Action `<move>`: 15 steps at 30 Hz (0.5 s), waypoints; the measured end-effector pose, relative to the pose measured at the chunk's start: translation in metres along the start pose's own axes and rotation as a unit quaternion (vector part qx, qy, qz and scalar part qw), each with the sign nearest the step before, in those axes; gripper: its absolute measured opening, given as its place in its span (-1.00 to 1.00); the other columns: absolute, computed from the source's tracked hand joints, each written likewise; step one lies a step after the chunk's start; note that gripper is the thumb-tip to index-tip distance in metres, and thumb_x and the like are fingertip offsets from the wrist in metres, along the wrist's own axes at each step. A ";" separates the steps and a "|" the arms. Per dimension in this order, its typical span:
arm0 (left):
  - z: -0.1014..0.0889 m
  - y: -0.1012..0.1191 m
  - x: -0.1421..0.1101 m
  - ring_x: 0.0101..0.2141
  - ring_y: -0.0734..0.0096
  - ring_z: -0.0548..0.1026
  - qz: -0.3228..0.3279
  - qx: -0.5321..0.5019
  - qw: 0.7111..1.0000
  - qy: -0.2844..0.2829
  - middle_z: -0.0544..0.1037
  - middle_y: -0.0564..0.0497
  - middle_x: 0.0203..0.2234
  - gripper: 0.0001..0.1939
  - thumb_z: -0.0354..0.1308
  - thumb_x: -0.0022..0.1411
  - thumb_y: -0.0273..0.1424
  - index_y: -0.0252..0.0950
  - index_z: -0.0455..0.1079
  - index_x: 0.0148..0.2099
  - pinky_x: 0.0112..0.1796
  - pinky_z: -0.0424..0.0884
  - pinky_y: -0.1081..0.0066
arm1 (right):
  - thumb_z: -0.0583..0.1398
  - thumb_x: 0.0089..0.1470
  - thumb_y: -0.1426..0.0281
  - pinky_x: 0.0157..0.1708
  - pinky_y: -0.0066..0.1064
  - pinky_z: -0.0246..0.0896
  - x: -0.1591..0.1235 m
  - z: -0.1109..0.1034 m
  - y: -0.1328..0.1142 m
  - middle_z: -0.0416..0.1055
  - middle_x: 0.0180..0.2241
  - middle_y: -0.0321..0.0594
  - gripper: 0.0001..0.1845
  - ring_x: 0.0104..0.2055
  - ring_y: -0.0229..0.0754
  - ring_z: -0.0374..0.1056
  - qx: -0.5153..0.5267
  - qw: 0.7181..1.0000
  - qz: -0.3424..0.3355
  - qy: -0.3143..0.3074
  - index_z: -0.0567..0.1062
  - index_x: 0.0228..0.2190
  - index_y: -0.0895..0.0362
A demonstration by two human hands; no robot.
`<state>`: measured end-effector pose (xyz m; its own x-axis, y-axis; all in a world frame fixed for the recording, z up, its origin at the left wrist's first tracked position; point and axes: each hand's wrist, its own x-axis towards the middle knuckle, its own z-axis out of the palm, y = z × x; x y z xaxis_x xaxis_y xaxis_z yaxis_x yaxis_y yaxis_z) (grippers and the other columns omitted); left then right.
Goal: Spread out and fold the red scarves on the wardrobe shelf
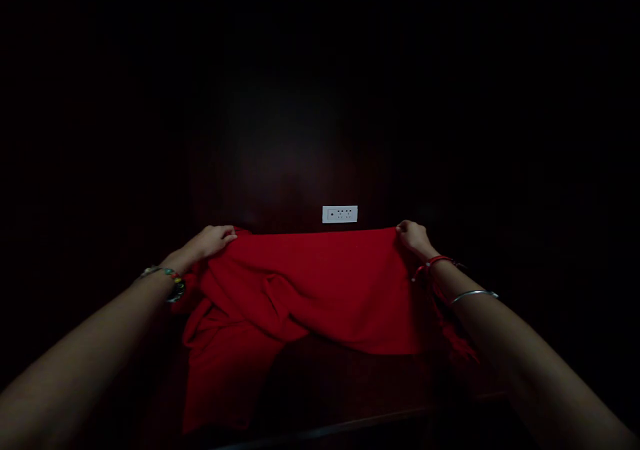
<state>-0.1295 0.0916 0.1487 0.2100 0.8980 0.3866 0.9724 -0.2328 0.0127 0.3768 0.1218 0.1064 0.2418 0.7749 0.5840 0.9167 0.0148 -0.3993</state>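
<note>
Red cloth (330, 263) stretches taut above the dark tabletop (370, 387), folds trailing toward its near edge, the left hand (217, 238) and right hand (414, 235) with fingers pinched closed on the cloth's far border, apparently straightening it, the next move likely calling for even tension.

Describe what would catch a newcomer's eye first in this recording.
The bright red cloth stands out first, spread at centre against a nearly black room, its top edge held between the left hand and the right hand. Next comes the white socket plate, just above that edge, then the silver bangle on the right forearm.
</note>
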 end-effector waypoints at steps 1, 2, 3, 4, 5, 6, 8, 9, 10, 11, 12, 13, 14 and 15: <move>0.016 -0.003 0.005 -0.40 0.37 0.41 -0.003 0.018 1.000 -0.012 0.47 0.00 -0.42 -0.72 -0.15 0.13 -0.28 -0.27 0.34 -0.32 -0.36 0.25 0.49 | 0.03 0.02 0.44 -0.41 -0.48 0.09 -0.004 0.019 0.000 0.42 -0.37 -0.01 -0.77 -0.34 -0.20 0.32 -0.010 1.000 0.014 -0.015 0.44 -0.33 0.26; 0.032 -0.005 0.009 -0.39 0.35 0.41 -0.008 0.036 0.999 -0.022 0.48 -0.03 -0.40 -0.71 -0.17 0.15 -0.28 -0.27 0.33 -0.30 -0.37 0.25 0.47 | 0.01 0.04 0.41 -0.41 -0.48 0.11 -0.007 0.036 0.001 0.41 -0.34 -0.01 -0.75 -0.32 -0.18 0.33 -0.029 0.998 0.034 -0.040 0.43 -0.30 0.23; 0.048 -0.008 0.012 -0.38 0.33 0.42 -0.017 0.053 0.998 -0.034 0.48 -0.06 -0.38 -0.71 -0.18 0.17 -0.28 -0.27 0.33 -0.28 -0.37 0.26 0.46 | -0.01 0.06 0.39 -0.40 -0.46 0.12 -0.011 0.053 0.002 0.41 -0.32 0.01 -0.73 -0.31 -0.15 0.34 -0.047 0.995 0.051 -0.065 0.41 -0.26 0.21; 0.062 -0.011 0.015 -0.37 0.32 0.43 -0.024 0.066 0.996 -0.048 0.48 -0.07 -0.37 -0.71 -0.19 0.17 -0.28 -0.27 0.32 -0.26 -0.37 0.27 0.45 | -0.03 0.07 0.38 -0.40 -0.43 0.13 -0.015 0.067 0.003 0.40 -0.29 0.02 -0.71 -0.29 -0.13 0.34 -0.065 0.992 0.059 -0.085 0.40 -0.23 0.20; 0.075 -0.014 0.017 -0.36 0.31 0.43 -0.032 0.075 0.995 -0.062 0.47 -0.08 -0.36 -0.71 -0.19 0.18 -0.28 -0.26 0.32 -0.26 -0.37 0.27 0.44 | -0.05 0.08 0.39 -0.38 -0.41 0.14 -0.018 0.079 0.004 0.38 -0.27 0.03 -0.70 -0.27 -0.11 0.34 -0.081 0.990 0.059 -0.102 0.38 -0.21 0.20; 0.086 -0.016 0.018 -0.34 0.30 0.43 -0.034 0.077 0.994 -0.073 0.47 -0.08 -0.36 -0.73 -0.17 0.18 -0.30 -0.26 0.32 -0.26 -0.36 0.28 0.43 | -0.06 0.08 0.40 -0.37 -0.39 0.15 -0.020 0.089 0.006 0.37 -0.25 0.03 -0.70 -0.25 -0.10 0.33 -0.093 0.988 0.054 -0.114 0.36 -0.21 0.20; 0.100 -0.018 0.021 -0.29 0.31 0.41 -0.018 0.066 0.995 -0.073 0.46 -0.08 -0.33 -0.77 -0.13 0.15 -0.34 -0.26 0.32 -0.26 -0.29 0.29 0.42 | -0.05 0.05 0.44 -0.32 -0.35 0.16 -0.023 0.101 0.009 0.34 -0.20 0.02 -0.71 -0.20 -0.08 0.31 -0.108 0.985 0.042 -0.126 0.34 -0.20 0.20; 0.103 -0.017 0.022 -0.26 0.31 0.39 -0.009 0.055 0.997 -0.057 0.44 -0.08 -0.30 -0.78 -0.10 0.13 -0.37 -0.27 0.32 -0.24 -0.25 0.28 0.41 | -0.04 0.04 0.45 -0.30 -0.32 0.16 -0.024 0.103 0.010 0.32 -0.18 0.01 -0.71 -0.17 -0.07 0.29 -0.115 0.985 0.037 -0.127 0.34 -0.19 0.19; 0.102 -0.014 0.021 -0.22 0.31 0.37 -0.005 0.041 0.999 -0.030 0.42 -0.09 -0.26 -0.78 -0.08 0.11 -0.39 -0.28 0.32 -0.21 -0.21 0.27 0.40 | -0.02 0.03 0.45 -0.28 -0.30 0.16 -0.026 0.102 0.010 0.30 -0.15 0.01 -0.71 -0.14 -0.05 0.26 -0.122 0.984 0.032 -0.123 0.33 -0.18 0.19; 0.098 -0.008 0.018 -0.18 0.29 0.35 -0.007 0.024 1.000 0.004 0.39 -0.10 -0.22 -0.75 -0.08 0.10 -0.40 -0.29 0.31 -0.17 -0.18 0.26 0.38 | -0.01 0.02 0.44 -0.27 -0.29 0.16 -0.027 0.099 0.010 0.27 -0.13 0.01 -0.70 -0.12 -0.04 0.24 -0.128 0.984 0.024 -0.118 0.31 -0.16 0.19; 0.091 0.002 0.012 -0.15 0.28 0.32 -0.011 0.006 0.999 0.044 0.36 -0.11 -0.18 -0.72 -0.08 0.11 -0.40 -0.31 0.29 -0.13 -0.15 0.25 0.35 | 0.01 0.02 0.43 -0.26 -0.29 0.16 -0.030 0.093 0.009 0.26 -0.11 0.01 -0.68 -0.10 -0.03 0.22 -0.131 0.985 0.012 -0.114 0.31 -0.15 0.19; 0.083 0.014 0.002 -0.13 0.27 0.30 -0.017 -0.012 0.996 0.086 0.34 -0.11 -0.16 -0.69 -0.10 0.12 -0.39 -0.32 0.28 -0.09 -0.13 0.24 0.32 | 0.01 0.02 0.43 -0.25 -0.30 0.16 -0.033 0.086 0.007 0.24 -0.10 0.01 -0.68 -0.10 -0.04 0.21 -0.130 0.985 -0.004 -0.112 0.31 -0.14 0.20; 0.074 0.029 -0.012 -0.12 0.27 0.29 -0.010 -0.033 0.992 0.125 0.32 -0.12 -0.16 -0.68 -0.13 0.14 -0.38 -0.33 0.26 -0.07 -0.10 0.23 0.30 | 0.02 0.02 0.43 -0.24 -0.32 0.15 -0.040 0.078 0.003 0.25 -0.11 0.01 -0.68 -0.10 -0.06 0.22 -0.122 0.986 -0.026 -0.115 0.31 -0.15 0.21; 0.066 0.045 -0.029 -0.13 0.28 0.29 0.011 -0.049 0.986 0.159 0.32 -0.11 -0.17 -0.67 -0.16 0.16 -0.36 -0.34 0.26 -0.07 -0.08 0.21 0.30 | 0.03 0.02 0.43 -0.22 -0.35 0.14 -0.048 0.068 -0.002 0.26 -0.12 0.00 -0.70 -0.12 -0.10 0.22 -0.105 0.985 -0.055 -0.124 0.33 -0.17 0.22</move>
<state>-0.0851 0.0794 0.0767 0.1733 0.7330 0.6577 0.9502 -0.3002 0.0842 0.3416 0.1273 0.0307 0.0763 0.9065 0.4154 0.9850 -0.0038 -0.1726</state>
